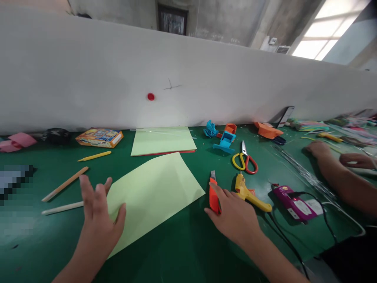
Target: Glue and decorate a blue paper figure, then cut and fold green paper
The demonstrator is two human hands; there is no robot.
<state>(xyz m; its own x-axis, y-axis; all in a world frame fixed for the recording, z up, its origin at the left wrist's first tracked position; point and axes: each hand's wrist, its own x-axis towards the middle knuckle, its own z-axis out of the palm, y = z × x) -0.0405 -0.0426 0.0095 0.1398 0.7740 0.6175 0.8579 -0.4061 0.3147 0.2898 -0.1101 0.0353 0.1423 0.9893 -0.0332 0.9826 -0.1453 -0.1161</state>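
Observation:
A light green sheet of paper (pixel 156 188) lies at an angle on the green table. My left hand (pixel 98 216) is at the sheet's left edge, its fingers raised and spread, holding nothing. To the right of the sheet is an orange-red utility knife (pixel 214 196) with its metal tip pointing away from me. My right hand (pixel 235 214) reaches over it, the index fingertip at its upper part. The thumb is apart, near the knife's lower end, and the fingers are not closed around it. Just beyond this hand lies a yellow hot glue gun (pixel 249 192).
Scissors (pixel 245 159) lie behind the glue gun, with a purple power bank (pixel 297 204) to the right. More green paper (pixel 163 139) sits against the white partition (pixel 118 78). A pencil (pixel 64 184) is at left. Another person's arm (pixel 338 173) rests at far right.

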